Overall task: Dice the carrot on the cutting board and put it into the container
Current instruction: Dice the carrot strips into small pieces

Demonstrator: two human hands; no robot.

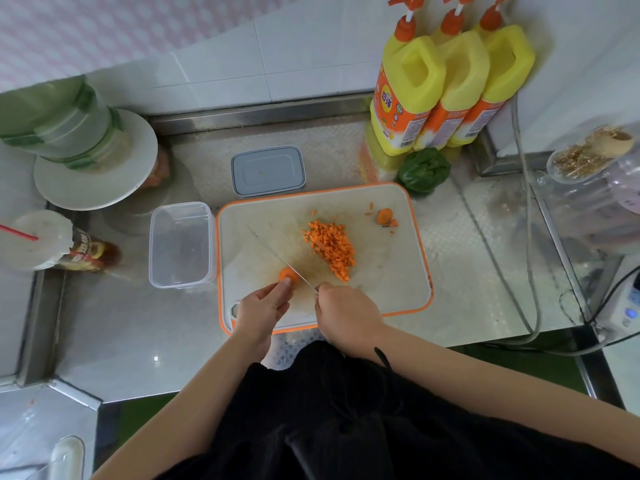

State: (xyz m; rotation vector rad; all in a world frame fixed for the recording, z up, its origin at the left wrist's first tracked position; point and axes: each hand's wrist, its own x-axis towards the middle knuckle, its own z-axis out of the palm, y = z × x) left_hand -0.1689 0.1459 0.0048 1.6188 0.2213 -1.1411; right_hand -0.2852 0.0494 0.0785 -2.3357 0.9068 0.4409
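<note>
Person stands at a steel counter, both hands low over the near edge of the orange-rimmed cutting board [408, 271]. Left hand [258, 308] pins a short carrot stub [288, 274] to the board, fingertips [286, 283] curled onto its near side. Right hand [343, 313] is wrapped around the handle of a thin knife [273, 254], fingers closed tight; the blade runs diagonally up and left, passing right at the stub. Pile of diced carrot [330, 247] sits mid-board, well apart from the hands; 1 trimmed carrot end [384, 216] and a few scraps lie near the far right corner. Clear plastic container [181, 244] stands just beside the board's left edge and looks empty; its grey lid [268, 170] rests behind the board. 3 yellow detergent bottles [446, 88] and a green leafy vegetable [423, 169] at back right. Risk, as I judge it: the stub is now so short that the fingertips sit almost against the blade, so a slip or a rolling stub could bring the edge onto a finger. A round piece can also skid on a wet board. Later, sweeping dice toward the container, pieces could spill into the gap between board and rim or scatter onto the counter.
</note>
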